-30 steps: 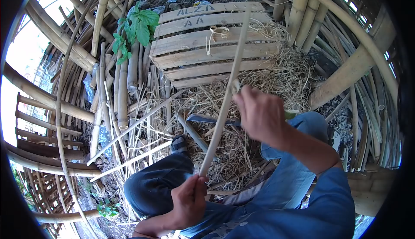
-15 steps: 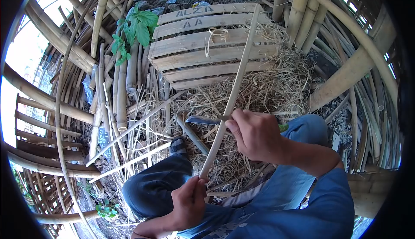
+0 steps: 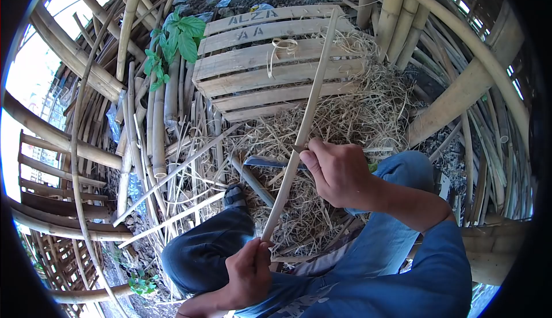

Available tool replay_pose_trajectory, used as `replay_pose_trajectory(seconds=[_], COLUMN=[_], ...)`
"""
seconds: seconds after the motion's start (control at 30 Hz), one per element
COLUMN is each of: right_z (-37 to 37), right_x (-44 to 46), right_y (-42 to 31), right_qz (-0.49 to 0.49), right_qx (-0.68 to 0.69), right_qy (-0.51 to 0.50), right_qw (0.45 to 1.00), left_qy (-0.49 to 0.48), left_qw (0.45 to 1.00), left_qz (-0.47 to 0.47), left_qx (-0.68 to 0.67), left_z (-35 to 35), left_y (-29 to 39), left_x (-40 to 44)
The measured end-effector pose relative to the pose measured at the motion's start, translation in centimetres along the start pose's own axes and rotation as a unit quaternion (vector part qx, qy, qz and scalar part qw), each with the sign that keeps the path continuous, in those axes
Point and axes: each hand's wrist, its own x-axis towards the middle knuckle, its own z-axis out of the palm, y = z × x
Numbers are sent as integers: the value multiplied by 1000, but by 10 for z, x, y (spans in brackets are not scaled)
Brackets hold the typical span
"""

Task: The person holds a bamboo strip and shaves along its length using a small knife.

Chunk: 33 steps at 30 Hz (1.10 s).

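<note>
A long pale bamboo strip [image 3: 310,108] slants from my lap up across the wooden crate. My left hand [image 3: 248,272] is closed around its lower end. Higher up, my right hand [image 3: 339,173] is closed on a small dark blade [image 3: 298,148], whose tip crosses the strip; its handle is hidden in my fist. Behind the strip, a larger knife [image 3: 267,162] with a bluish blade lies on the shavings, its far end hidden. A greenish bamboo piece [image 3: 253,180] lies beside that knife, near my sandalled foot [image 3: 235,196].
The slatted wooden crate [image 3: 282,56] stands ahead, with a curled shaving [image 3: 283,47] on it. Shavings [image 3: 368,111] heap around its right side. Bamboo poles [image 3: 158,128] and a leafy plant [image 3: 181,36] are at left; thick bamboo posts [image 3: 397,19] rise at right.
My right hand and the small blade have moved slightly up along the strip. My left hand still grips the lower end. The whole view has shifted a little.
</note>
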Motion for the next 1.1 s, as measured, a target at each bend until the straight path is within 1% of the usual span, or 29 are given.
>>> replay_pose_trajectory(seconds=[0.07, 0.2, 0.3, 0.4, 0.47, 0.6, 0.67, 0.7, 0.77, 0.8, 0.83, 0.9, 0.93, 0.97, 1.03, 1.1], right_z=[0, -1, 2, 3, -1, 1, 2, 1, -8, -13, -13, -12, -12, -11, -6, -5], right_x=[1, 2, 2, 3, 6, 8, 9, 11, 23, 28, 28, 27, 23, 17, 4, -3], right_y=[1, -2, 2, 4, 6, 12, 14, 18, 36, 48, 51, 56, 47, 34, 8, -7], right_qz=[18, 24, 8, -2, -9, -13, -40, -39, 94, 86, 86, 60, 82, 79, 22, 23], right_qx=[27, 58, 26, -1, -43, -50, -78, -76, -81, -105, -110, -93, -77, -75, -16, 5], right_qy=[-28, -30, -20, -9, 12, 21, 55, 55, 32, 80, 80, 122, 74, 73, 13, -8], right_qw=[999, 998, 999, 1000, 999, 998, 995, 995, 992, 988, 987, 986, 991, 991, 1000, 1000], left_qy=[2, 12, 2, 14, 16, 18, 25, 24, 9, 7, -3, -12, -4, 6, 19, 26], left_qw=[1000, 1000, 1000, 1000, 999, 999, 999, 999, 999, 999, 1000, 1000, 1000, 1000, 1000, 1000], left_qz=[-13, -1, 3, 15, 11, 25, 28, 27, 15, 16, 0, -14, -9, -6, 1, 9], left_qx=[4, 6, 13, 23, 35, 24, 32, 33, 39, 38, 24, 5, 4, 4, 8, 16], left_z=[0, 1, 0, 0, -2, -2, -2, -1, -2, -3, -2, 0, 0, 0, 1, 0], left_y=[1, -1, 0, 1, 3, 2, 4, 5, 7, 6, 4, 2, 1, 0, 0, 2], left_x=[1, 2, 2, 2, 0, 0, 0, -1, -4, -4, -3, 1, 2, 3, 5, 5])
